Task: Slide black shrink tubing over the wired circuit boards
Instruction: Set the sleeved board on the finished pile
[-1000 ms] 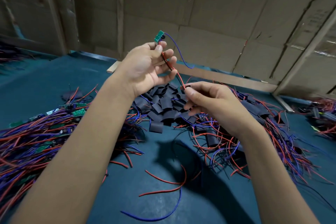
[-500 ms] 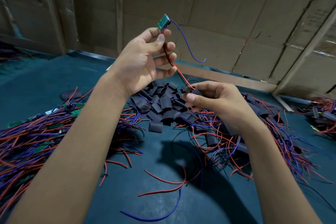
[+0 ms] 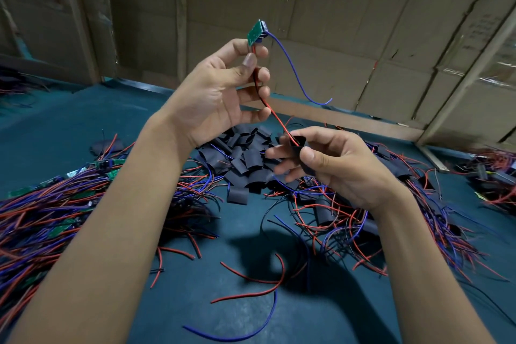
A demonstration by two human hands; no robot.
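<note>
My left hand (image 3: 223, 95) is raised above the table and pinches a small green circuit board (image 3: 256, 32) by its wires, thumb against forefinger. The board's red and black wires (image 3: 275, 114) run down to my right hand (image 3: 335, 167). Its blue wire (image 3: 296, 75) hangs free to the right. Between thumb and fingers my right hand holds a short black shrink tube (image 3: 300, 145), and the red and black wire ends enter the tube's open mouth. A heap of black tube pieces (image 3: 240, 159) lies on the table behind my hands.
A pile of wired green boards (image 3: 55, 204) with red and blue wires covers the green table (image 3: 83, 126) at the left. More tangled wires and tubed pieces (image 3: 391, 218) lie at the right. Loose red and blue wire offcuts (image 3: 251, 288) lie near me. Cardboard walls (image 3: 335, 22) stand behind.
My left hand has lifted the board higher. My right hand has brought the black tube up to the red and black wire ends, which now enter it.
</note>
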